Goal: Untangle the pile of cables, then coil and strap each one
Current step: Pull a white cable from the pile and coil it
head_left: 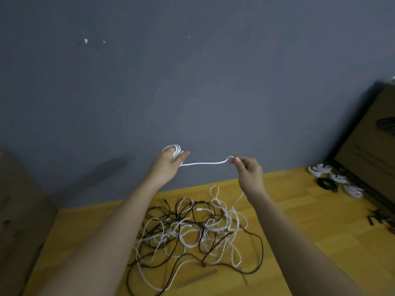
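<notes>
Hands raised over a wooden tabletop point(299, 210), in front of a grey wall point(192, 82). Left hand point(165, 165) up with palm turned inward, fingers mostly straight, several loops of a white cable point(203, 163) wound round them; thumb stretched toward the right. Cable wrapped on the fingers, not plainly clamped by them. Right hand point(249, 170) nearby at the same height, grip closed on the cable: thumb and forefinger pinching it near a small bend, other fingers loosely curled. Short stretch of white cable drawn nearly straight between the two hands, sagging slightly. From the right hand, a thin white strand hanging down toward the pile.

Pile of cables point(196, 231) on the tabletop below and between the forearms: black and white cords tangled together, loops spilling outward on all sides. Brown strip point(196, 278) lying just beside the near edge of the pile. Bundled cables point(335, 180), white and black, coiled, set well apart at the far right of the tabletop, near a dark box point(367, 146). Small dark objects point(380, 218) at the right edge, too blurred to identify.
</notes>
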